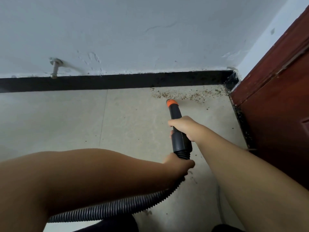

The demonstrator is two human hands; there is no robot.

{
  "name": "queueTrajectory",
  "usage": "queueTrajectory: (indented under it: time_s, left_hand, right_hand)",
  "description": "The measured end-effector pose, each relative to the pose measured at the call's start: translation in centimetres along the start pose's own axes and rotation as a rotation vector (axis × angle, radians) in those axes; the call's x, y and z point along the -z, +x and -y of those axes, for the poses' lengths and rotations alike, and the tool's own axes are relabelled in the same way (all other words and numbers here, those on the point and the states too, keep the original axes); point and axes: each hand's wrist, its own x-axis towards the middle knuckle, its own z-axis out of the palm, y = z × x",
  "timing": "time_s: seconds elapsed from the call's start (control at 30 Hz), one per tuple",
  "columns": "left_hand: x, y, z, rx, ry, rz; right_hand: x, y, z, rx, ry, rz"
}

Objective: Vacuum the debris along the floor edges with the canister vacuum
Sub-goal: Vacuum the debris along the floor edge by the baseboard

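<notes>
- Pale grey wall (133, 30) fills the upper part of the view, with a black skirting (108, 82) along its foot and a beige tiled floor (58, 118) below it.
- At the left, a small metal door stop (54, 68) sticks out of the wall just above the skirting.
- Low in the view, a black ribbed hose (117, 208) runs from the bottom left up toward the middle, passing under the left forearm.
- The left hand (178, 166) is closed around the hose, just below the place where the hose joins the nozzle.
- The nozzle (177, 124) is a dark tube with an orange tip (172, 103); it points away from the person, toward the skirting.
- The right hand (184, 127) grips the nozzle at its middle, fingers curled around it, above the left hand.
- The orange tip is at the near edge of the debris (187, 95); I cannot tell if it touches the floor.
- The debris is brown crumbs, spread on the floor beside the skirting and reaching to the corner on the right.
- A few single crumbs lie apart on the floor, nearer to the person.
- At the far right, a dark red wooden door (275, 106) stands along a black strip (242, 124) of floor edge, which also carries some crumbs.
</notes>
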Motion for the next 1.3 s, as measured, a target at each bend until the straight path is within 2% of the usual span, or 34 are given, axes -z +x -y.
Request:
queueTrajectory:
  time_s: [0.13, 0.27, 0.5, 0.67, 1.1, 1.3]
  left_hand:
    - [1.6, 0.0, 0.9, 0.007, -0.009, -0.06]
    - [1.2, 0.1, 1.1, 0.002, 0.009, -0.038]
    - [-2.3, 0.7, -1.0, -0.039, 0.107, 0.113]
    - [-3.0, 1.4, -2.8, -0.029, 0.085, 0.129]
    - [3.2, 1.6, -0.2, 0.007, -0.116, -0.078]
    - [3.5, 2.1, -0.8, -0.005, -0.132, -0.086]
  right_hand:
    - [-2.4, 0.1, 0.6, 0.043, -0.041, 0.043]
    - [-2.2, 0.2, 0.2, 0.045, -0.048, 0.019]
    - [3.9, -0.1, -1.6, -0.069, 0.032, -0.134]
    - [6.2, 0.3, -1.1, -0.081, 0.092, -0.154]
    - [-3.6, 1.8, 3.1, 0.059, -0.093, 0.039]
    - [-3.5, 2.1, 4.0, 0.077, -0.122, 0.039]
